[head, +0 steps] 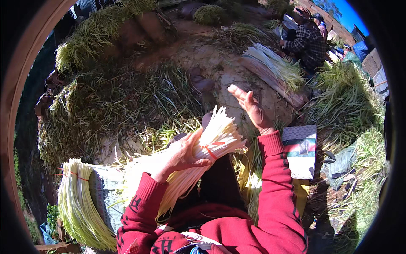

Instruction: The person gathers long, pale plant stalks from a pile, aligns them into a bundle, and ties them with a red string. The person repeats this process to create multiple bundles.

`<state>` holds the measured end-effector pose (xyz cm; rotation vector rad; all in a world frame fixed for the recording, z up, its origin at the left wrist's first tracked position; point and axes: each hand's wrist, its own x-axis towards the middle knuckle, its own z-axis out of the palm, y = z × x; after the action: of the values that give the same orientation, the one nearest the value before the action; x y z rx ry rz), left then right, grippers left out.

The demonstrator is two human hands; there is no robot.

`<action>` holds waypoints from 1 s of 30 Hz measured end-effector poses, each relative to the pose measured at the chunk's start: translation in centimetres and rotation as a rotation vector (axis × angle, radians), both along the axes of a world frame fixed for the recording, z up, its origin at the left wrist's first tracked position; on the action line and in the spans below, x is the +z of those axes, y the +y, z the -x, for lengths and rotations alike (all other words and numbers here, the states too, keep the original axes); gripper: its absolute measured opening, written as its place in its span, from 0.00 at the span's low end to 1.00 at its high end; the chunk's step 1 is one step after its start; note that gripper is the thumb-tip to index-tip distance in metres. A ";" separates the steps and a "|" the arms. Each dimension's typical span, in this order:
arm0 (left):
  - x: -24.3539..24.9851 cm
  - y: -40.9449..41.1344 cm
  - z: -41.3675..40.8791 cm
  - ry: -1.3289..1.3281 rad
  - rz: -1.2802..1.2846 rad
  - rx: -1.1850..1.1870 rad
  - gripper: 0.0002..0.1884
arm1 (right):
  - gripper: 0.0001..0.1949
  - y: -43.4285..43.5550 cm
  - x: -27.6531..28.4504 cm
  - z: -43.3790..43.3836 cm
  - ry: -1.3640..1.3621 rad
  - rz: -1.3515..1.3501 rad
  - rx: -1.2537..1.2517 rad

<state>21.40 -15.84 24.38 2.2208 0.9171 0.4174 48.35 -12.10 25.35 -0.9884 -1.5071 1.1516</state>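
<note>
My left hand (185, 153) grips a bundle of pale, long-stemmed vegetable stalks (219, 135) that lies slantwise over my lap. A red tie (212, 149) circles the bundle near its cut white ends, just beyond my fingers. My right hand (253, 108) is raised off the bundle's end, palm towards it, fingers extended and nothing held. To my left, a second bundle (76, 197), also tied in red, rests on a printed sack (109, 190). More pale stalks (134, 170) lie between that sack and my left forearm.
Heaped green leaf waste (136, 92) covers the ground ahead on the left. A log (269, 79) carries loose stalks (274, 65). A person in a checked shirt (306, 41) sits beyond. Right of me are a patterned board or box (299, 152) and piled stalks (345, 95).
</note>
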 end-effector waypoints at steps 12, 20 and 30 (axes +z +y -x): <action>-2.3 1.4 3.0 -0.170 0.363 0.022 0.50 | 0.37 -0.7 0.1 6.3 -0.164 0.306 0.307; -2.4 -1.7 8.5 -0.184 -0.147 0.246 0.38 | 0.05 -10.8 3.2 7.5 -0.582 -0.503 -0.399; -4.7 -4.9 10.8 -0.200 -0.162 0.289 0.34 | 0.10 -11.4 -1.2 16.8 -0.899 -0.606 -0.005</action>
<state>10.63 -20.78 19.69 2.1439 1.1312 0.8583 31.50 -23.52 24.11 -1.1130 -2.3508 0.1405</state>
